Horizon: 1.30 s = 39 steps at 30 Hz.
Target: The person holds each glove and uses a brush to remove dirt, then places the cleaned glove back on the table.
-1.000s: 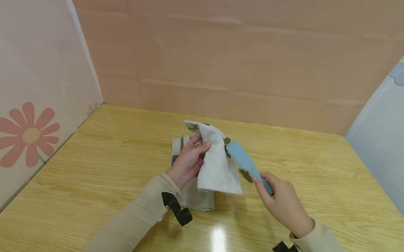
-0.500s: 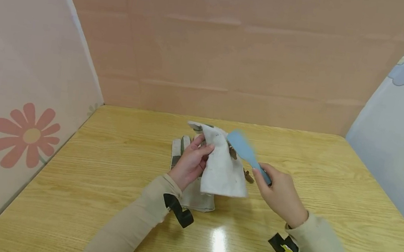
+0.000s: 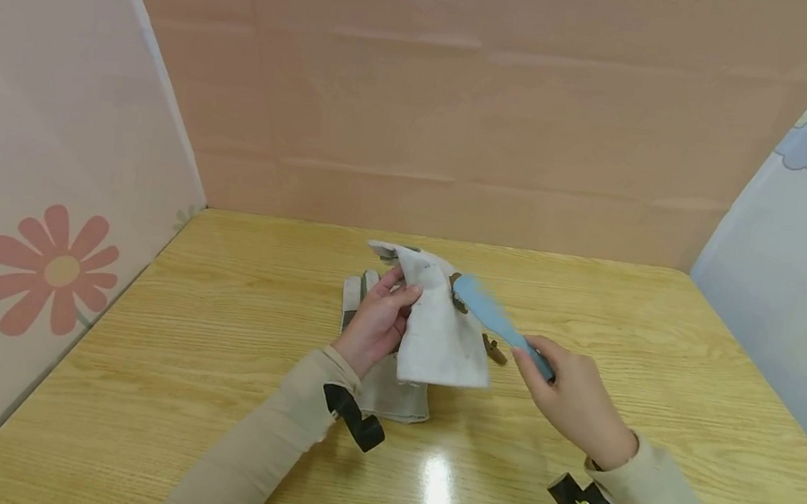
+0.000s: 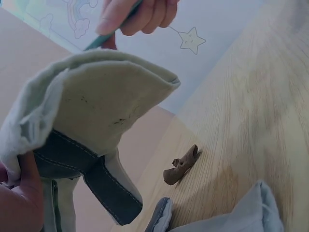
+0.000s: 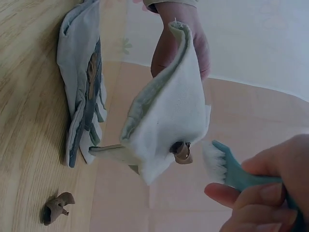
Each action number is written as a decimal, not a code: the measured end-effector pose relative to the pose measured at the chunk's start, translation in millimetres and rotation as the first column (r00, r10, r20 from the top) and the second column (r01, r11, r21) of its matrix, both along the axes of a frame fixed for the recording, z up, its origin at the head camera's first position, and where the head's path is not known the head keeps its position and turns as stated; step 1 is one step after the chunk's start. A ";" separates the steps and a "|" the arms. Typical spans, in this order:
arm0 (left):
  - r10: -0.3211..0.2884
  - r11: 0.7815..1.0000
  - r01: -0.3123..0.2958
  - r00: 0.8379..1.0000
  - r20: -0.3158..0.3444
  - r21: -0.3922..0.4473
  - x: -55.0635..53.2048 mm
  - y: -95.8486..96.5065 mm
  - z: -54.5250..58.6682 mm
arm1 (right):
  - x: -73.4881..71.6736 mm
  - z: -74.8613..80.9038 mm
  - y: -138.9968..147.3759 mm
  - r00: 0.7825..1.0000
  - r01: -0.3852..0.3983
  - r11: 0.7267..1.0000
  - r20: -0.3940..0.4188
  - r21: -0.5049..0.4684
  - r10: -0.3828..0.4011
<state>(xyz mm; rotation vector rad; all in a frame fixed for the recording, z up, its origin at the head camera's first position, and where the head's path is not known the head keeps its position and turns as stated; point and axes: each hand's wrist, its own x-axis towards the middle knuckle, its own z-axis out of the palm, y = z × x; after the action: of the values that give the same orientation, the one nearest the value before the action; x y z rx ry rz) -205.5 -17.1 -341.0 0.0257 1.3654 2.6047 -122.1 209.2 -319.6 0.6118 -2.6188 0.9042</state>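
Note:
My left hand (image 3: pixel 381 322) grips a white and grey work glove (image 3: pixel 438 336), held up off the table with its cuff towards me. In the left wrist view, dark specks mark the cuff of this held glove (image 4: pixel 99 104). A blue brush (image 3: pixel 490 309) with white bristles is in my right hand (image 3: pixel 574 399), fingers curled round its handle. A curled brown scrap (image 5: pixel 182 153), like dried leaf or bark, clings to the glove's side. In the right wrist view, the bristles (image 5: pixel 213 162) are close beside this scrap, a small gap between them.
A second work glove (image 3: pixel 397 394) lies flat on the wooden table (image 3: pixel 212 329) beneath the held one; a brown strip (image 5: pixel 91 75) rests on it. Another curled brown scrap (image 3: pixel 493 350) lies on the tabletop between my hands. Behind the table rises a brownish panel (image 3: pixel 466 108).
The brush swept up and left along the glove, then came back down and right. The held glove shifted slightly right and back again. The brown scrap stays on it.

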 end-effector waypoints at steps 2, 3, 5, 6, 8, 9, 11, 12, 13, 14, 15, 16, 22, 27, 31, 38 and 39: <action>-0.012 1.000 0.012 1.000 -0.007 -0.011 1.4 0.7 0.6 | -2.3 1.8 -0.9 0.999 0.028 0.999 -0.024 -0.028 -0.029; -0.016 1.000 0.016 1.000 -0.004 -0.019 2.0 1.2 1.1 | -3.7 2.4 -1.7 0.999 0.042 0.998 -0.026 -0.039 -0.043; -0.031 0.999 0.031 0.999 -0.008 -0.036 3.2 1.8 1.4 | -6.7 2.5 -3.5 0.998 0.061 0.997 -0.016 -0.054 -0.061; -0.039 0.998 0.038 0.999 -0.012 -0.044 3.6 2.2 1.3 | -8.2 2.1 -4.4 0.998 0.064 0.996 -0.003 -0.055 -0.064; -0.057 0.997 0.056 0.998 -0.020 -0.057 4.2 2.7 1.0 | -10.5 0.3 -6.1 0.997 0.064 0.997 0.044 -0.050 -0.062; -0.063 0.996 0.061 0.998 -0.022 -0.063 4.2 2.8 0.6 | -11.1 -0.9 -6.6 0.996 0.062 0.997 0.067 -0.044 -0.059; -0.066 0.995 0.064 0.997 -0.027 -0.075 4.2 2.8 -0.4 | -11.4 -3.7 -6.8 0.992 0.058 0.998 0.110 -0.026 -0.055; -0.061 0.995 0.058 0.998 -0.030 -0.082 4.0 2.7 -0.9 | -11.1 -5.1 -6.4 0.991 0.057 0.998 0.126 -0.019 -0.054; -0.056 0.995 0.053 0.998 -0.031 -0.089 3.8 2.4 -1.3 | -10.5 -6.1 -5.9 0.989 0.057 0.998 0.135 -0.013 -0.055; -0.048 0.994 0.045 0.998 -0.032 -0.096 3.6 2.0 -1.5 | -9.7 -6.7 -5.3 0.989 0.057 0.998 0.137 -0.009 -0.055; -0.042 0.994 0.038 0.999 -0.032 -0.101 3.4 1.7 -1.8 | -8.9 -7.3 -4.4 0.989 0.056 0.998 0.135 -0.007 -0.054; -0.036 0.994 0.032 0.999 -0.031 -0.105 3.3 1.3 -1.8 | -8.2 -7.8 -3.5 0.990 0.055 0.998 0.132 -0.005 -0.053; -0.013 0.997 0.011 1.000 -0.022 -0.073 2.4 -0.6 -0.1 | -3.7 -8.3 3.0 0.995 0.038 0.999 0.091 0.017 -0.039; 0.004 1.000 -0.004 1.000 -0.004 -0.015 0.3 -1.5 1.9 | -2.3 -6.0 3.7 0.995 0.058 0.998 0.081 0.010 -0.058; 0.006 1.000 -0.006 1.000 0.001 -0.010 0.2 -0.4 1.8 | -2.8 -4.1 -0.8 0.996 0.055 0.998 0.076 -0.015 -0.054; 0.000 1.000 0.000 1.000 0.003 -0.026 2.7 -0.1 1.7 | -3.9 -9.3 -5.4 0.994 0.027 0.999 0.110 -0.039 -0.022; 0.000 1.000 0.000 1.000 0.001 -0.028 2.7 -0.2 1.4 | -3.9 -9.9 -5.4 0.993 0.028 0.999 0.119 -0.040 -0.023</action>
<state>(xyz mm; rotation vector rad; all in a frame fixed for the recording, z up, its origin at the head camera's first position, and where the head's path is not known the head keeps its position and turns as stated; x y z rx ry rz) -202.8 -17.3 -339.7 0.0202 1.4005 2.5849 -126.1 203.9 -329.5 0.5282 -2.6976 1.0133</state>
